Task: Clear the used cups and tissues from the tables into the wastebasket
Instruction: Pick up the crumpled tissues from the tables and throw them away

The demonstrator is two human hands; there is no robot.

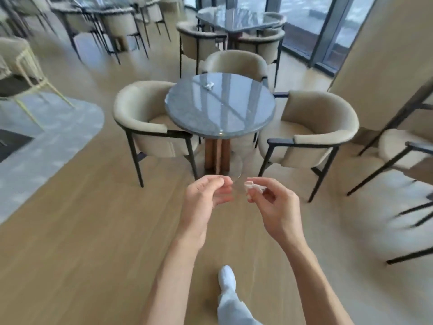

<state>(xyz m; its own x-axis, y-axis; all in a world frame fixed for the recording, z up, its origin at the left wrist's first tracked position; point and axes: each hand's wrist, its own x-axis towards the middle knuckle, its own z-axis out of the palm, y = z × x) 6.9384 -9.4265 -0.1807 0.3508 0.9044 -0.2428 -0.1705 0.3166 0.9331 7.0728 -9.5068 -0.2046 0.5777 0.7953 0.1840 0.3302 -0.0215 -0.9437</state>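
Round grey marble table [220, 109] ahead holds crumpled white tissue [208, 85]; left hand [206, 195] pinches clear plastic cup [234, 170], right hand [274, 202] pinches white tissue scrap [253, 186] — probably carrying both binward.

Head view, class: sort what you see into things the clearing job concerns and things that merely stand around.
Job:
crumpled tissue on the round table
tissue scrap pinched by the right hand
clear cup, faint, at the left hand

Standing around:
armchairs
far table

This is a café or lounge seating area. Round grey stone-topped benches [220, 106] stand ringed by matching beige tub chairs [140, 120] on a wood floor [93, 219]. Tall windows [304, 19] line the far side.
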